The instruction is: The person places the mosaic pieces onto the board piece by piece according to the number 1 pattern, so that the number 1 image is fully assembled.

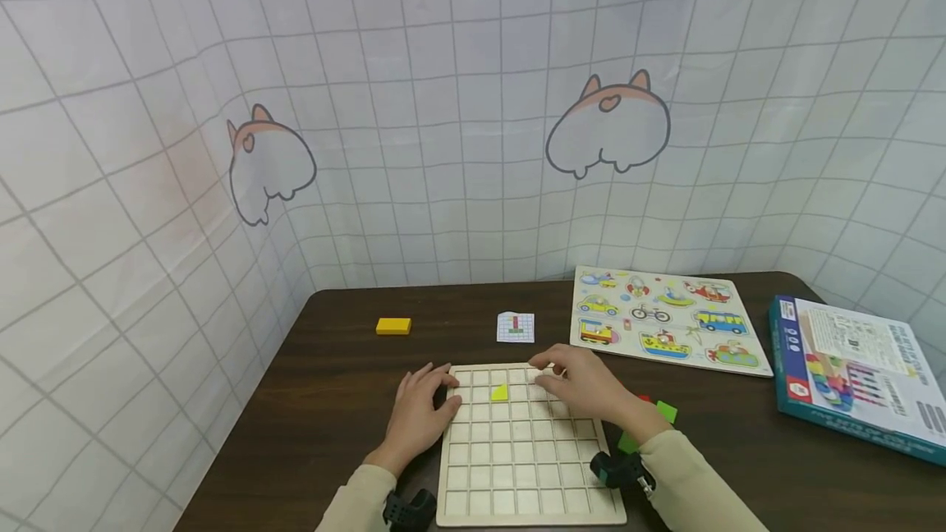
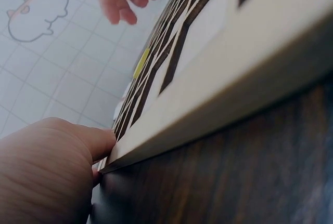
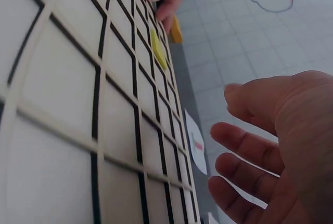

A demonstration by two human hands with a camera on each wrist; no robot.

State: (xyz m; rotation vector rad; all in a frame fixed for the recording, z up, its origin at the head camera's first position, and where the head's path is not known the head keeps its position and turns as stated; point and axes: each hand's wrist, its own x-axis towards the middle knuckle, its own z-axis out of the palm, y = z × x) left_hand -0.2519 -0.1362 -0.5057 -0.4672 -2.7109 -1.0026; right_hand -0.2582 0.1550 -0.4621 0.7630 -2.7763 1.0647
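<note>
A pale wooden board (image 1: 501, 454) with a raised grid lies on the dark table. One small yellow triangular piece (image 1: 499, 393) sits among its upper cells. My left hand (image 1: 415, 417) rests at the board's upper left edge, its thumb (image 2: 99, 142) touching the rim and the other fingers beside the corner. Over the upper right part of the board hovers my right hand (image 1: 580, 380). Its fingers (image 3: 244, 174) are loosely bent and apart from the thumb, with nothing between them. Just behind the board is a small gridded card (image 1: 515, 327) with a coloured pattern.
A yellow block (image 1: 393, 326) lies at the back left. Green pieces (image 1: 666, 411) and a bit of red show around my right forearm, partly hidden. A vehicle picture puzzle (image 1: 665, 318) and a teal-edged box (image 1: 861, 376) lie on the right. A gridded curtain (image 1: 443, 105) surrounds the table.
</note>
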